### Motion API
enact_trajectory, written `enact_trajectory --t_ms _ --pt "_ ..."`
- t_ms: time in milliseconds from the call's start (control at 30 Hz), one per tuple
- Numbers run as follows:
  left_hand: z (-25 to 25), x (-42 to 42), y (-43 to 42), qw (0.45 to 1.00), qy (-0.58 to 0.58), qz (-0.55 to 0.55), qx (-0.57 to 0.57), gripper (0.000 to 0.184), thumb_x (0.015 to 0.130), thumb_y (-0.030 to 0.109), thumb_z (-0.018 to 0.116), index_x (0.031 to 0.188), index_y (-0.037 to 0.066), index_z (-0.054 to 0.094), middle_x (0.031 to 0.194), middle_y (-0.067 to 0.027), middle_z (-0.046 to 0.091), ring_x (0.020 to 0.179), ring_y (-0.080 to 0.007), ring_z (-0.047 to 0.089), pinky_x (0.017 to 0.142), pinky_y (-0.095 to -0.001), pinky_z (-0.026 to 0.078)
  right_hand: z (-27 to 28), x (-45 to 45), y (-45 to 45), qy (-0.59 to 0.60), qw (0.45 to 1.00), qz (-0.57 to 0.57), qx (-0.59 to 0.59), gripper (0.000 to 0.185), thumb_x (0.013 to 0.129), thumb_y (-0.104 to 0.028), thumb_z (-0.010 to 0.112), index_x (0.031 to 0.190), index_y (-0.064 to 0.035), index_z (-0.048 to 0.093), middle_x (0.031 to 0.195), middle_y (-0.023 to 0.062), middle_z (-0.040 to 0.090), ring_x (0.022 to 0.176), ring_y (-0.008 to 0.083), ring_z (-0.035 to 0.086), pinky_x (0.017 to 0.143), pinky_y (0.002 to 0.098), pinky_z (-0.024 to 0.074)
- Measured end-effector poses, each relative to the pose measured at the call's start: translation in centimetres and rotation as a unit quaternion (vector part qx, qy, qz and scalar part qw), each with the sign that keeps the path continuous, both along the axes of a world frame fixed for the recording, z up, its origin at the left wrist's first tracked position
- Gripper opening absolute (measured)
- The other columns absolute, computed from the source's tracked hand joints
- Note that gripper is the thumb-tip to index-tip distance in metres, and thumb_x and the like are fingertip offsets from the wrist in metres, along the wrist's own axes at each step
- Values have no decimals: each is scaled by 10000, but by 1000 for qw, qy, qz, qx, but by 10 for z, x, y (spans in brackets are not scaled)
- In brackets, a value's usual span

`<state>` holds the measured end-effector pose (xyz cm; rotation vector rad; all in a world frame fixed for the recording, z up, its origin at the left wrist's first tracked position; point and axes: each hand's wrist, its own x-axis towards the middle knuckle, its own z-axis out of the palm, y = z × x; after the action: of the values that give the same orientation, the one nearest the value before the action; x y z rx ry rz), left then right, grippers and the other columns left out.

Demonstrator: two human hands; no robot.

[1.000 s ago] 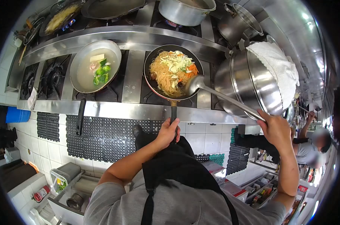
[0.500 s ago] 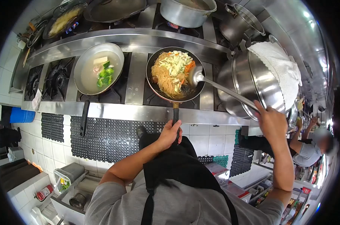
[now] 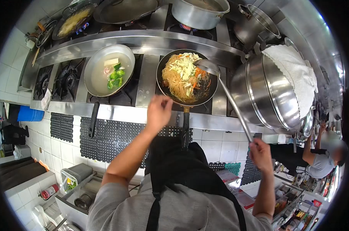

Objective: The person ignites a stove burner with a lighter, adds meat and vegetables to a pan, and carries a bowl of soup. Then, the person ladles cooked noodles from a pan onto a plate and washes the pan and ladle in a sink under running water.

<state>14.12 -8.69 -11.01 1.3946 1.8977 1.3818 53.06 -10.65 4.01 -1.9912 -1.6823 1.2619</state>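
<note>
My left hand [image 3: 159, 112] is off the pan handle, fingers curled and blurred, in front of the stove edge; whether it holds anything is too small to tell. My right hand [image 3: 261, 154] grips the end of a long metal ladle [image 3: 233, 101]. The ladle's bowl rests over the upper right of a dark frying pan [image 3: 162, 86] with noodles [image 3: 176, 79], shredded cabbage and carrot in it. The pan's black handle [image 3: 186, 127] points toward me. To the left, a pale pan [image 3: 90, 73] holds cloudy liquid, a pale block and broccoli [image 3: 115, 79].
Large steel bowls [image 3: 255, 92] under a white towel [image 3: 292, 77] stand right of the pan. Behind are a big pot [image 3: 197, 17] and a wok [image 3: 72, 23] over a flame. A co-worker [image 3: 320, 161] is at the far right.
My left hand has let go of the pan handle and moved up and left. My right hand has moved lower with the ladle, whose bowl has shifted up to the pan's upper right.
</note>
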Motion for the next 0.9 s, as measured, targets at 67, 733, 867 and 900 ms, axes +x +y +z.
enact_trajectory --t_ms 67,733,867,900 --pt "13 -17 39 991 132 -19 21 58 772 88 669 812 46 675 767 -120 583 789 -302 590 698 -392 468 -25 -9 -16 60 997 -39 -26 181 927 -147 572 1047 -20 620 507 -16 493 379 54 422 340 229 309" --pt "92 -37 124 949 215 -218 -77 201 763 196 681 804 -1 692 833 -120 650 773 -257 624 783 -377 463 -64 -7 -47 207 970 -106 -68 261 937 -145 574 1145 10 603 534 1 504 387 53 420 350 222 318" --pt "166 -26 96 966 14 -242 -87 148 814 137 693 807 -10 680 790 -50 627 716 -134 577 719 -280 459 -72 -6 -43 213 969 -111 -65 259 938 -150 577 1146 1 604 542 1 504 389 54 422 349 224 321" --pt "180 -22 86 962 -48 -262 -65 116 827 100 691 812 -13 674 790 -24 612 727 -101 546 713 -251 443 -73 -6 -41 215 967 -121 -68 257 938 -153 577 1144 -3 604 543 0 502 389 55 423 349 225 323"
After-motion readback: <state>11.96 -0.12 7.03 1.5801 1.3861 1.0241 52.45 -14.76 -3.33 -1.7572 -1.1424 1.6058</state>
